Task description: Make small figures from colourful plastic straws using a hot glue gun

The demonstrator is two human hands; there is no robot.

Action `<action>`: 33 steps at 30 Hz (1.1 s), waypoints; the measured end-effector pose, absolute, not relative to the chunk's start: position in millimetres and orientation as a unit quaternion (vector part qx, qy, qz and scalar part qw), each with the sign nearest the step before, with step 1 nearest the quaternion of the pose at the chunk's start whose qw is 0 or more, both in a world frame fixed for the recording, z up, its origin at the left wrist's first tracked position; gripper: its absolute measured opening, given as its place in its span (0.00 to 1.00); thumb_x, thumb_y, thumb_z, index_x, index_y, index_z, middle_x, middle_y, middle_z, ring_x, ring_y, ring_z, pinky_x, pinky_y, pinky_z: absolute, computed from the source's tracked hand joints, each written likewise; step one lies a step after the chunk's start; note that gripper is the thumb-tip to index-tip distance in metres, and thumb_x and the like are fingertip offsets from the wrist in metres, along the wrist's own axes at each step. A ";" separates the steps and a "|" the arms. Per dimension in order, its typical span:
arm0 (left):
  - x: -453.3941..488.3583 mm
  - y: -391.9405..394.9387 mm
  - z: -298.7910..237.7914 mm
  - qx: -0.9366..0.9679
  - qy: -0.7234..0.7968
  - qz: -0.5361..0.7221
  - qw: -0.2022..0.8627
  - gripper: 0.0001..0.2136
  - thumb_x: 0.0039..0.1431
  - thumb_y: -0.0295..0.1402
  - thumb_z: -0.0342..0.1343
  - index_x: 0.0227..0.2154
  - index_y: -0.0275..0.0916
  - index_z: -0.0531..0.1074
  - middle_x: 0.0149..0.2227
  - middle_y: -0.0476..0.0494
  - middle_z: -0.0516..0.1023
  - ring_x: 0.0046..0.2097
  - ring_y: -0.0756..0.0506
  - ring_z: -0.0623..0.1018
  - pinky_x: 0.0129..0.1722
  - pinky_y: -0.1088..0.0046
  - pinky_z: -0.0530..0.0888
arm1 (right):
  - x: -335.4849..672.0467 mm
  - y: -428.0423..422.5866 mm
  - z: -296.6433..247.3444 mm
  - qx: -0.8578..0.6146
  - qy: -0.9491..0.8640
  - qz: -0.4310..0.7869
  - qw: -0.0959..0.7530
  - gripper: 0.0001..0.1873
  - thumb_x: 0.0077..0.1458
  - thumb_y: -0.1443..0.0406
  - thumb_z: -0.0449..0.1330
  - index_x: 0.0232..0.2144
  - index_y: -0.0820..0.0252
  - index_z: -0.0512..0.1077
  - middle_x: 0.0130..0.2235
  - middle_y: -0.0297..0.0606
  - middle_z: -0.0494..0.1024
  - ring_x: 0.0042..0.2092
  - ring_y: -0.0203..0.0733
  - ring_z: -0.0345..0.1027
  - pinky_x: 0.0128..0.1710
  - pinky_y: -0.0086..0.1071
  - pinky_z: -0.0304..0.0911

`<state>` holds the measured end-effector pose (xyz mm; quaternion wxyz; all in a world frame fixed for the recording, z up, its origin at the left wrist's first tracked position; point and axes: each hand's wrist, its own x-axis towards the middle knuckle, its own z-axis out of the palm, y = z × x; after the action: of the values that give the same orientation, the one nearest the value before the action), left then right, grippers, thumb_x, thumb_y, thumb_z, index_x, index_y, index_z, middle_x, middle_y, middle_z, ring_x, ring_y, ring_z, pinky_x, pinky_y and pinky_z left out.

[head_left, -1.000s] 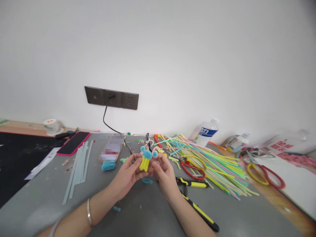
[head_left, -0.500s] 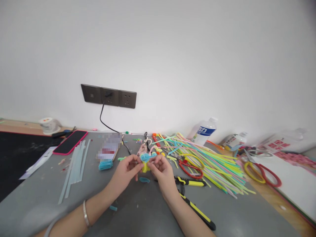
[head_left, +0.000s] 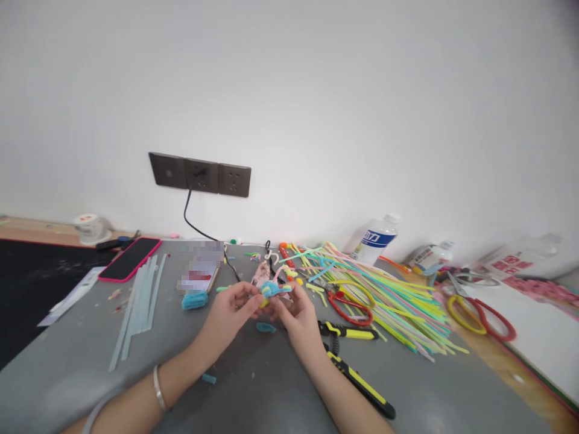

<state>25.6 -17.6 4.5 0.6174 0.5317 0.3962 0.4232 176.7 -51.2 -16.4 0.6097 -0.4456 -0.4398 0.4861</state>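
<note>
My left hand (head_left: 230,313) and my right hand (head_left: 296,313) meet above a grey table (head_left: 253,386), both pinching a small pipe-cleaner figure (head_left: 271,290) with a blue fuzzy top and a yellow part mostly hidden between the fingers. A bracelet circles my left wrist. Just below the hands a short blue pipe-cleaner curl (head_left: 266,327) lies on the table.
A pile of coloured pipe cleaners (head_left: 389,295) spreads to the right, with red-handled scissors (head_left: 350,304) and yellow-black pliers (head_left: 353,361) beside it. On the left lie glue sticks (head_left: 138,301), a pink-cased phone (head_left: 129,258) and a blue yarn bundle (head_left: 194,299). A bottle (head_left: 373,238) stands by the wall.
The figure has been tipped from upright, with its yellow legs showing, to lying low between the fingers. Both hands have closed in around it.
</note>
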 end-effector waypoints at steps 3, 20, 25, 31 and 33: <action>24.7 -17.8 4.2 0.546 0.395 0.442 0.593 0.20 0.44 0.49 0.68 0.28 0.36 0.74 0.28 0.45 0.78 0.31 0.46 0.78 0.29 0.73 0.76 | 175.9 -54.3 -13.2 -0.445 -0.465 0.478 0.598 0.20 0.52 0.49 0.65 0.33 0.53 0.63 0.30 0.34 0.77 0.28 0.42 0.73 0.29 0.34 0.70; 20.3 -18.9 3.9 0.602 0.378 0.434 0.554 0.13 0.53 0.43 0.63 0.29 0.38 0.75 0.25 0.46 0.79 0.29 0.46 0.78 0.30 0.75 0.74 | 180.7 -59.3 -10.1 -0.461 -0.532 0.403 0.586 0.15 0.61 0.48 0.56 0.35 0.52 0.65 0.28 0.34 0.76 0.27 0.44 0.73 0.27 0.35 0.68; 20.0 -19.5 4.6 0.597 0.385 0.431 0.556 0.12 0.52 0.42 0.64 0.29 0.38 0.76 0.25 0.46 0.80 0.29 0.45 0.79 0.29 0.74 0.75 | 182.6 -58.2 -12.5 -0.461 -0.533 0.407 0.581 0.15 0.61 0.49 0.56 0.35 0.53 0.66 0.28 0.34 0.76 0.28 0.44 0.74 0.29 0.35 0.69; 18.6 -18.7 5.7 0.617 0.386 0.424 0.539 0.12 0.54 0.43 0.62 0.30 0.39 0.77 0.26 0.45 0.81 0.28 0.44 0.80 0.29 0.73 0.76 | 182.2 -57.0 -10.8 -0.462 -0.526 0.413 0.582 0.17 0.59 0.47 0.58 0.33 0.53 0.67 0.26 0.33 0.75 0.26 0.43 0.72 0.29 0.35 0.69; 18.2 -18.6 5.4 0.620 0.383 0.424 0.537 0.12 0.55 0.43 0.62 0.30 0.39 0.77 0.26 0.45 0.81 0.29 0.43 0.81 0.30 0.73 0.77 | 182.0 -56.6 -10.9 -0.459 -0.518 0.419 0.587 0.17 0.58 0.48 0.59 0.32 0.53 0.67 0.25 0.33 0.75 0.26 0.43 0.72 0.29 0.35 0.68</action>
<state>18.2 -18.6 5.4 0.5373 0.6203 0.3834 0.4237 182.0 -56.6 -10.9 0.5873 -0.4592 -0.5183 0.4190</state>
